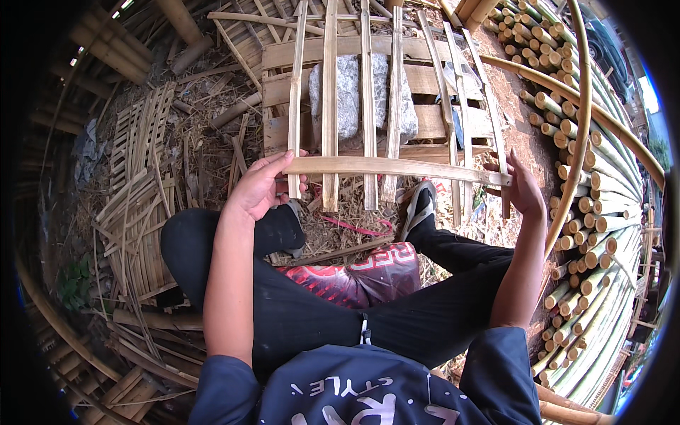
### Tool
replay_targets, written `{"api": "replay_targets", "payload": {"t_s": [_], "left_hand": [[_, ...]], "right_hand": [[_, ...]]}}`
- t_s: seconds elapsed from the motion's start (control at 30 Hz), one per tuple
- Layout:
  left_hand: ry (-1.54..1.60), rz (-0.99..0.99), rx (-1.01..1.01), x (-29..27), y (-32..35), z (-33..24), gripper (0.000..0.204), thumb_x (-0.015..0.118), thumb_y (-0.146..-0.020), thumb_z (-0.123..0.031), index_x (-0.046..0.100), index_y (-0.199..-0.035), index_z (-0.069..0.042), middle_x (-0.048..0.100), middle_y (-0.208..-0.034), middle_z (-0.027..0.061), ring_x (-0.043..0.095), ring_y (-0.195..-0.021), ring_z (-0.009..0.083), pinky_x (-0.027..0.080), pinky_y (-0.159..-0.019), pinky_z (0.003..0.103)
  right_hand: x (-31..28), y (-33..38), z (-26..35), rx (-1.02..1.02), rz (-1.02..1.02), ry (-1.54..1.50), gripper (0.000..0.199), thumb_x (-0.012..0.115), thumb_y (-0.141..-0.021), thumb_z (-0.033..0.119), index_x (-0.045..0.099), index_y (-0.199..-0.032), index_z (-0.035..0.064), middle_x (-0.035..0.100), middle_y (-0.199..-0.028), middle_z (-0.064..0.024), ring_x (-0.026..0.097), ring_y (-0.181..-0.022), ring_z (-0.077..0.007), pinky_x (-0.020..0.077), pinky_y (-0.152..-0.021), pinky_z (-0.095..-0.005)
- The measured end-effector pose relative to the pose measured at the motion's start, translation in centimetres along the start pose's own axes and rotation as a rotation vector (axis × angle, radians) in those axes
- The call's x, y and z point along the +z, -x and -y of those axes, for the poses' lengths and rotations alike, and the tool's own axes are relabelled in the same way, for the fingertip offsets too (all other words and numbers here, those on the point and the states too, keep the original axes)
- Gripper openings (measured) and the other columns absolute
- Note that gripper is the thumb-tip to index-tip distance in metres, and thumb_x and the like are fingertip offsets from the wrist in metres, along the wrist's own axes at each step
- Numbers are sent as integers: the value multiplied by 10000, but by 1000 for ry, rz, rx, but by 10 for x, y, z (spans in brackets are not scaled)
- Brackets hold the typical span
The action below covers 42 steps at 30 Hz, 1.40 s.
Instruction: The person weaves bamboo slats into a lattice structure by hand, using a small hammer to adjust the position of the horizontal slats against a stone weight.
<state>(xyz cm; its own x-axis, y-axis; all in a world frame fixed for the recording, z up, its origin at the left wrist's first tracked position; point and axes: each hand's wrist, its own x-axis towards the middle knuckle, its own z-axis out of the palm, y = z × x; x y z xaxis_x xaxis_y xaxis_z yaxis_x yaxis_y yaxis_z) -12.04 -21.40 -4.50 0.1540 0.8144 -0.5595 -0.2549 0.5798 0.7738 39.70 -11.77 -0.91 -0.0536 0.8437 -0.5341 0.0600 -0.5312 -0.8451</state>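
My navy T-shirt (pixel 297 400) and black trousers (pixel 312 304) lay nearest the viewpoint; a red-and-black printed cloth (pixel 382 276) sat between my spread legs; my forearms extended forward along either side. My left hand (pixel 261 185) pinched the left end of the crosswise split-bamboo strip (pixel 418 168), thumb above and fingers beneath; my right hand (pixel 525 188) was at the opposite end, fingers extended; whether it gripped the strip I could not tell. The strip lay crosswise in front of me, over the near ends of seven lengthwise bamboo slats (pixel 330 78); these pointed away from me, side by side with gaps between them. Beyond the strip, a grey stone block (pixel 348 92) rested on a wooden pallet (pixel 276 132), beneath the slats; to the left lay a slatted bamboo panel (pixel 142 134); to the right, cut bamboo poles (pixel 602 227) were stacked, sawn ends facing inward.
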Motion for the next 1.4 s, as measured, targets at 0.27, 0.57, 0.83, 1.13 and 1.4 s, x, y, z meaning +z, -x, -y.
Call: {"api": "replay_targets", "payload": {"t_s": [0.27, 0.57, 0.83, 1.13, 1.4], "left_hand": [[-12, -8, -11, 1, 0, -2, 378, 544, -1013, -353, 621, -1302, -122, 670, -911, 17, 666, -776, 131, 464, -599, 276], [-21, -22, 13, 3, 0, -1, 370, 562, -1016, -364, 635, -1283, -119, 667, -900, 14, 669, -768, 131, 488, -619, 269], [-15, -13, 46, 4, -1, 1, 374, 567, -1016, -359, 636, -1273, -96, 666, -897, 31, 671, -770, 137, 516, -649, 287], [-45, 4, 58, 6, 3, -2, 415, 543, -1025, -379, 606, -1314, -88, 673, -916, 44, 676, -780, 140, 523, -652, 271], [-31, 6, 56, 7, 3, -3, 410, 547, -1024, -374, 609, -1310, -86, 680, -925, 51, 693, -791, 148, 549, -666, 277]], "right_hand": [[-10, -3, -4, -5, 58, -9, 609, 311, -1059, 510, 406, -1421, 29, 632, -1262, -208, 629, -1126, -306, 530, -908, -527], [0, -1, -1, -30, 76, 94, 485, 476, -1049, 331, 426, -1400, 0, 640, -1240, -174, 626, -1118, -246, 587, -862, -461], [-5, -11, -11, -98, 91, -63, 426, 530, -1023, 135, 413, -1390, -46, 630, -1233, -190, 627, -1131, -236, 613, -843, -426], [-2, -13, -9, -80, 72, -36, 525, 537, -1022, 132, 325, -1464, -55, 610, -1279, -210, 637, -1129, -250, 610, -853, -404], [-7, -17, -13, -84, 80, -73, 679, 548, -1016, 117, 147, -1535, -55, 594, -1310, -213, 640, -1119, -247, 606, -844, -413]]}}
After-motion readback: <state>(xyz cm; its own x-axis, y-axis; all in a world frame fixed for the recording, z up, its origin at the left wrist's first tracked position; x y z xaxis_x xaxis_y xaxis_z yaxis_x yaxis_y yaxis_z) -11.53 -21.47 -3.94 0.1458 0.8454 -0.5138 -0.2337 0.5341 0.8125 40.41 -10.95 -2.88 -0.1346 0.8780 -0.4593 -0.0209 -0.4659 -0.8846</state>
